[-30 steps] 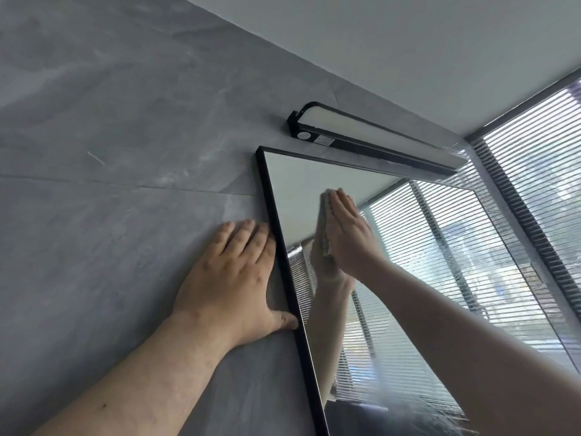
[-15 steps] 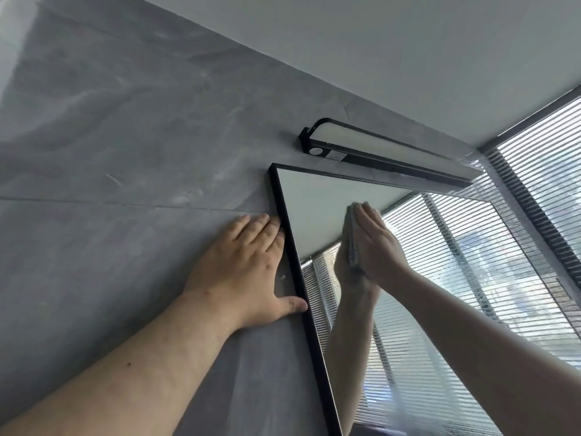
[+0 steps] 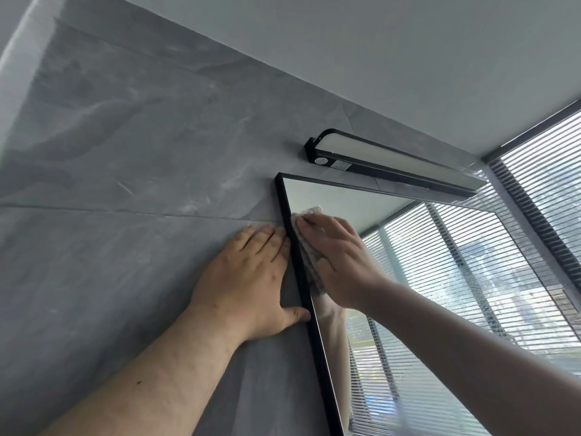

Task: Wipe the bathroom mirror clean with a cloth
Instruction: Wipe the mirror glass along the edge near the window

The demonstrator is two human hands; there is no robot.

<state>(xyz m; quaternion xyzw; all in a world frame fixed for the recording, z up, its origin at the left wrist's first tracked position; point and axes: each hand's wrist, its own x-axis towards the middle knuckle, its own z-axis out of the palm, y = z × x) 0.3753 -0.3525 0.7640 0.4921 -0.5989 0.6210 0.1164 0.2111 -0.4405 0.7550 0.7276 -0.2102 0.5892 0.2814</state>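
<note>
Mirror [image 3: 440, 294], black-framed, hangs on the grey tiled wall [image 3: 125, 184] just below the bar light [image 3: 393, 163]; in this tilted view its left edge, the long one in sight, runs from the upper corner down and to the right. Against the glass at that corner the right hand [image 3: 339, 262] presses a pale cloth [image 3: 306, 247] with flat fingers. Half a second ago it wiped further right. The left hand [image 3: 248, 278] remains spread on the wall, thumb touching the frame.
</note>
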